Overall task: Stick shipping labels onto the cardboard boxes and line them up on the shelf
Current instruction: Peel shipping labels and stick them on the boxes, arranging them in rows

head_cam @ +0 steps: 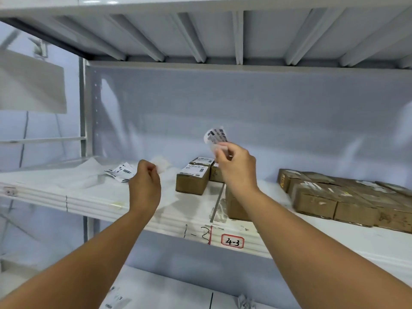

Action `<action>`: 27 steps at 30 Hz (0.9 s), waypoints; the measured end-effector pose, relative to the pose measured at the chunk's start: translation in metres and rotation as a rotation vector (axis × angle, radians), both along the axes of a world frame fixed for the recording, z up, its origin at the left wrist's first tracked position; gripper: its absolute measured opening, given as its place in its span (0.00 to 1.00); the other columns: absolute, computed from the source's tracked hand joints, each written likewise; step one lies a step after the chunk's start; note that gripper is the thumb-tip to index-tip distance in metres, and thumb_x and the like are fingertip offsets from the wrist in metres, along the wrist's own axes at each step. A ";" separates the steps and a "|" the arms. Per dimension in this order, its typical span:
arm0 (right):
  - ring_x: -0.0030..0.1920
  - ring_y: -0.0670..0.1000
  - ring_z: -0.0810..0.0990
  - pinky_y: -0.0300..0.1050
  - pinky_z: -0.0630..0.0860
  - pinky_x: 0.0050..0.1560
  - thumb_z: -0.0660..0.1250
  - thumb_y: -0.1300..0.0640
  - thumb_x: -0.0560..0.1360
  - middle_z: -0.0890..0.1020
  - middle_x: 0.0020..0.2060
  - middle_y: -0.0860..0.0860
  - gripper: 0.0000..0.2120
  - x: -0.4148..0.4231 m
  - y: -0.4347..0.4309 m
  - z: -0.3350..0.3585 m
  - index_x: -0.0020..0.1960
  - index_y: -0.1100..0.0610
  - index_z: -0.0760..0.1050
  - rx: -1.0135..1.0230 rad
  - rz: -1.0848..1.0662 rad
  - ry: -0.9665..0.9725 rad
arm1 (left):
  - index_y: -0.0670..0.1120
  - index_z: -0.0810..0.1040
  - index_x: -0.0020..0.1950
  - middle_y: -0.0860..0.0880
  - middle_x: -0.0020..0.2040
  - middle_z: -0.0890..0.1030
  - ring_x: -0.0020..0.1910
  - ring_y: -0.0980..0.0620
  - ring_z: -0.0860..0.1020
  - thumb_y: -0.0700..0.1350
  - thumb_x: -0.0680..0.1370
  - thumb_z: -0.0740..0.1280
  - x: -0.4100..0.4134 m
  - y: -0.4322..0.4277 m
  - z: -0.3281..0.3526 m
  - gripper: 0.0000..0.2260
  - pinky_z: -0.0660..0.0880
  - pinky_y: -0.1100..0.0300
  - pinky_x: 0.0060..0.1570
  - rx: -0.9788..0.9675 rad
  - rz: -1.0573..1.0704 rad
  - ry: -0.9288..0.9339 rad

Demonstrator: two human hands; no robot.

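1. Shelf [124, 204]: the cluster of cardboard boxes [316, 201] at the right is judged still unlabelled.
2. Two labelled boxes [193, 178] are set mid-shelf.
3. Spare labels [121, 172] are left lying nearby.
4. One label [215, 136] is pinched by the right hand [236, 168], and a blurred white scrap [162, 167] by the left hand [145, 184].

Even cool brightness, soft motion blur, wide-angle edge bowing.

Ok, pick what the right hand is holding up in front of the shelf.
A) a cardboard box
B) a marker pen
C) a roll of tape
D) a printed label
D: the right hand pinches a white label with a barcode printed on it, raised above the cardboard boxes.
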State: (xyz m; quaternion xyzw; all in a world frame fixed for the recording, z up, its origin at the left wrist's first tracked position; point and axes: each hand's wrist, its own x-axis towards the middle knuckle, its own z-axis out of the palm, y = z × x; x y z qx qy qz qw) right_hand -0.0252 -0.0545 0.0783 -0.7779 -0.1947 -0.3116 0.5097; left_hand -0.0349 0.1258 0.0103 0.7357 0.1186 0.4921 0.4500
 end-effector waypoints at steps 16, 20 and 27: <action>0.57 0.48 0.78 0.33 0.67 0.51 0.62 0.55 0.78 0.82 0.56 0.48 0.12 0.042 0.155 -0.050 0.60 0.53 0.79 -0.237 0.203 0.146 | 0.34 0.75 0.50 0.36 0.53 0.75 0.53 0.39 0.73 0.28 0.73 0.54 0.033 0.170 -0.020 0.12 0.68 0.52 0.49 0.183 0.331 0.309; 0.59 0.47 0.78 0.27 0.63 0.48 0.63 0.57 0.78 0.81 0.58 0.49 0.13 0.051 0.179 -0.063 0.62 0.54 0.77 -0.239 0.271 0.184 | 0.41 0.70 0.66 0.47 0.75 0.59 0.73 0.47 0.58 0.35 0.77 0.56 0.034 0.186 -0.033 0.18 0.64 0.52 0.65 0.247 0.342 0.501; 0.62 0.52 0.76 0.36 0.67 0.59 0.61 0.57 0.78 0.79 0.62 0.50 0.21 0.062 0.199 -0.080 0.70 0.49 0.68 -0.283 0.277 0.208 | 0.45 0.73 0.50 0.48 0.43 0.72 0.52 0.47 0.73 0.34 0.73 0.61 0.033 0.180 -0.021 0.09 0.67 0.59 0.42 0.658 0.539 0.826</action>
